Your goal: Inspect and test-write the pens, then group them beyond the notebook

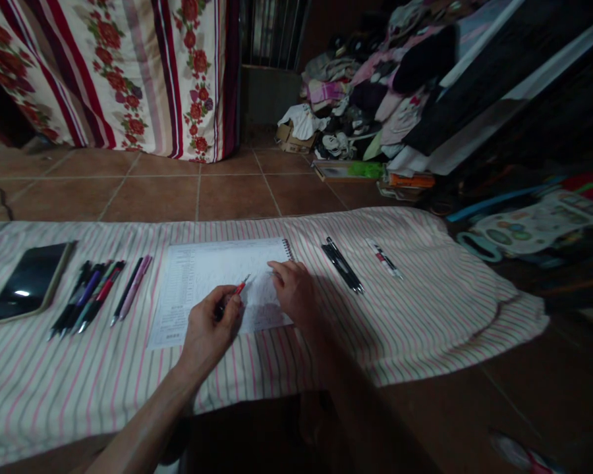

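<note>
A spiral notebook (217, 263) lies on the striped cloth, its wire binding at the right edge and faint marks on its page. My left hand (212, 322) is closed around a red pen (241, 287) with a dark barrel, its tip pointing up and right just over the page. My right hand (294, 289) rests on the right part of the page, index finger stretched toward the left, with nothing visible in it. Left of the notebook lie a pink pen (136, 288) and a black pen (126, 291). Several black pens (342, 264) lie to its right.
A phone (29, 280) and a group of several coloured pens (89, 296) lie at the left of the striped cloth (425, 296). A white pen (385, 258) sits farther right. Beyond are a floral curtain (153, 79), piled clothes (366, 92) and a plastic toy (538, 220).
</note>
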`<move>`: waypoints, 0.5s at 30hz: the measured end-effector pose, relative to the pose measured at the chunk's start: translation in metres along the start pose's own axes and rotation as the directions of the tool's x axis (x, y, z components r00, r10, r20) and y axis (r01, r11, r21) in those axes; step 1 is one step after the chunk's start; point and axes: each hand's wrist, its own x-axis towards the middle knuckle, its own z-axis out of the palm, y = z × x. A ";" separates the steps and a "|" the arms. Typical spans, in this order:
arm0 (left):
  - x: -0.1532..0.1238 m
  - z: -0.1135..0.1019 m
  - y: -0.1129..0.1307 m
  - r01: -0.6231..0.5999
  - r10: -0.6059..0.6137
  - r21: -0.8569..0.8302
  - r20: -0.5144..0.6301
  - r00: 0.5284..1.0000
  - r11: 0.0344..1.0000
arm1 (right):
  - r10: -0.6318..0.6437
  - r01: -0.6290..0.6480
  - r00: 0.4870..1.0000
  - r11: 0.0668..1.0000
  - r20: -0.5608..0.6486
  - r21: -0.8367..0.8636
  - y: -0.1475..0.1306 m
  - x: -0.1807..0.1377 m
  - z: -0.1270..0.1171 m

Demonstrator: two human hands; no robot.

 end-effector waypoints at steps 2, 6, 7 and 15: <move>0.001 -0.001 0.001 0.006 -0.006 -0.013 -0.004 1.000 1.000 | 0.064 -0.059 0.997 0.991 -0.032 0.123 -0.003 0.000 -0.001; 0.001 -0.002 0.004 0.014 -0.014 -0.012 -0.014 1.000 1.000 | 0.213 -0.201 0.976 0.821 0.040 0.534 -0.011 0.003 -0.006; 0.000 -0.001 0.004 0.015 -0.015 -0.007 -0.016 1.000 1.000 | 0.244 -0.247 0.965 0.741 0.092 0.624 -0.013 0.004 -0.008; -0.001 0.005 0.003 0.022 -0.021 -0.031 0.005 1.000 0.999 | 0.452 -0.470 0.822 0.192 0.347 0.862 -0.031 0.008 -0.027</move>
